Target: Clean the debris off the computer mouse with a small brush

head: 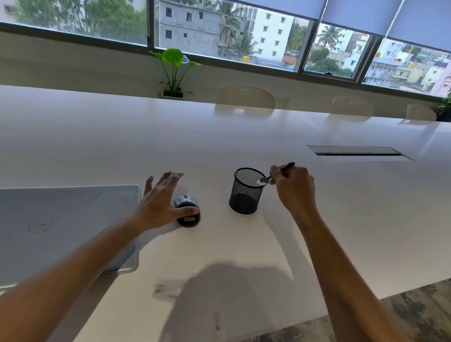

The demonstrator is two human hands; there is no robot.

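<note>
Mouse (186, 210) sits on the white table (251, 145), just right of a closed silver laptop (34, 230) and a bit near-left of a black mesh cup (245, 193). It's dark, with a small label on its near end. Can't make out any debris on it from here, too small to tell.

Only 1 view, from the head camera, so here goes.

Left hand (158, 200) is spread wide, fingers fanned out and pointing away toward the far side, palm facing right. Its thumb rests across the near end of the mouse, touching it, while the other fingers hang in the air just left of it. So it's not really gripping, more like resting a thumb on it.

Right hand (293, 189) is pinched tight around a small brush (276, 172). The dark handle pokes out up and to the far right past the fingers, and the pale bristle end points down-left, right at the cup's rim on its right side. Whether the bristles are touching the rim or just over it, I can't tell.

Cup stands upright, well apart from the mouse but near it.

Farther off on the right there's a long cable slot (358, 154) in the tabletop. Past the far edge: 3 pale chairs (245, 96), a leafy plant (174, 72) by the windows (225, 30), and buildings and trees outside. Both forearms are bare.
</note>
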